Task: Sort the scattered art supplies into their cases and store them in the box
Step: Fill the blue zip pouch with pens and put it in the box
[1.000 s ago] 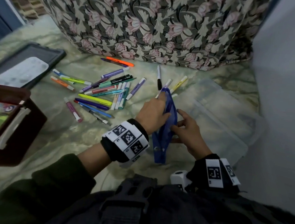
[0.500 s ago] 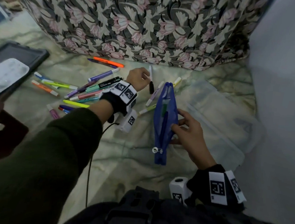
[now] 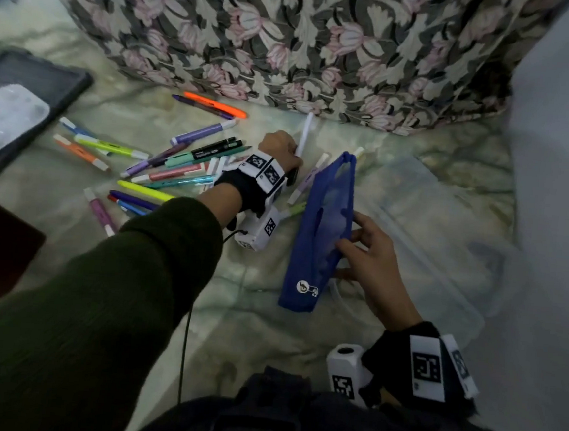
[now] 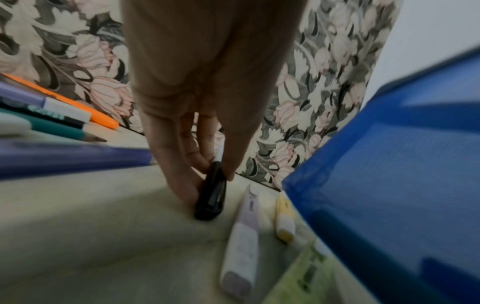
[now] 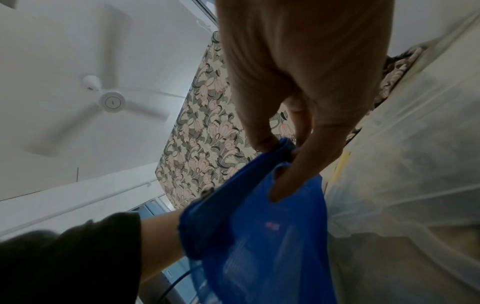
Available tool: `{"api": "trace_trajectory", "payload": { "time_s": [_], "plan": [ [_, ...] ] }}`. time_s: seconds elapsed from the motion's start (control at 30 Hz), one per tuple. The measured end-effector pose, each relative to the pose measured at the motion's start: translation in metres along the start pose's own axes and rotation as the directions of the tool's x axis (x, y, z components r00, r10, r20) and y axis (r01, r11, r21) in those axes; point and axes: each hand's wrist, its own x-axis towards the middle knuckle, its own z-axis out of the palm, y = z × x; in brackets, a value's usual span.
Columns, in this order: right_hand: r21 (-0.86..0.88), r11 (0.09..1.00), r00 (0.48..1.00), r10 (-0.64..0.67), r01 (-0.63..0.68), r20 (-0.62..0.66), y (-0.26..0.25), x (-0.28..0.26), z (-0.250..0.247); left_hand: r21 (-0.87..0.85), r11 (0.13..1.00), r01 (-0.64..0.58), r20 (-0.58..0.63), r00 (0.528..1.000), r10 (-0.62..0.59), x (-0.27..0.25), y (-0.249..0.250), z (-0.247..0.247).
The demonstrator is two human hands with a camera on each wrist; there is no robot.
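Fingers (image 4: pixel 228 160) of the left hand (image 3: pixel 280 146) pinch a black-capped white marker (image 4: pixel 210 197), its cap end down on the floor

The right hand (image 3: pixel 372 257) grips the rim of the blue mesh pouch (image 3: pixel 323 225), held on edge just right of the marker, beside the clear plastic box (image 3: pixel 446 236) by the wall; more markers (image 3: pixel 177 168) lie scattered to the left, below the floral cloth (image 3: pixel 292 37)

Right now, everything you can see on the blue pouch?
The blue pouch is soft mesh fabric, long and narrow, standing on edge on the floor with its top open. A small round white tag sits near its near end. The right hand pinches its upper edge; markers lie just left of it.
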Motion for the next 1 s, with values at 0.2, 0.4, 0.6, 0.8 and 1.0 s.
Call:
{"api": "trace_trajectory", "payload": {
  "time_s": [0.2, 0.4, 0.6, 0.8, 1.0],
  "plan": [
    [0.006, 1.0, 0.997, -0.006, 0.005, 0.078, 0.001, 0.003, 0.009, 0.03, 0.999, -0.044, -0.053, 0.998, 0.045, -0.022, -0.035, -0.037],
    [-0.024, 1.0, 0.993, -0.014, 0.017, 0.119, 0.002, 0.002, 0.018, 0.342, 0.939, 0.033, -0.035, 0.999, -0.023, -0.035, -0.097, -0.071],
    [-0.06, 0.998, 0.993, -0.016, 0.023, 0.117, 0.003, 0.001, 0.023, 0.408, 0.911, 0.053, -0.024, 0.999, -0.047, -0.034, -0.113, -0.078],
    [-0.081, 0.997, 0.996, -0.002, 0.01, 0.092, 0.008, -0.002, 0.024, 0.451, 0.892, 0.024, 0.056, 0.997, -0.055, -0.018, -0.115, -0.084],
    [-0.051, 0.997, 0.998, 0.056, -0.055, 0.034, 0.013, -0.005, 0.025, 0.506, 0.862, 0.043, 0.04, 0.997, -0.073, -0.015, -0.114, -0.076]
  ]
}}
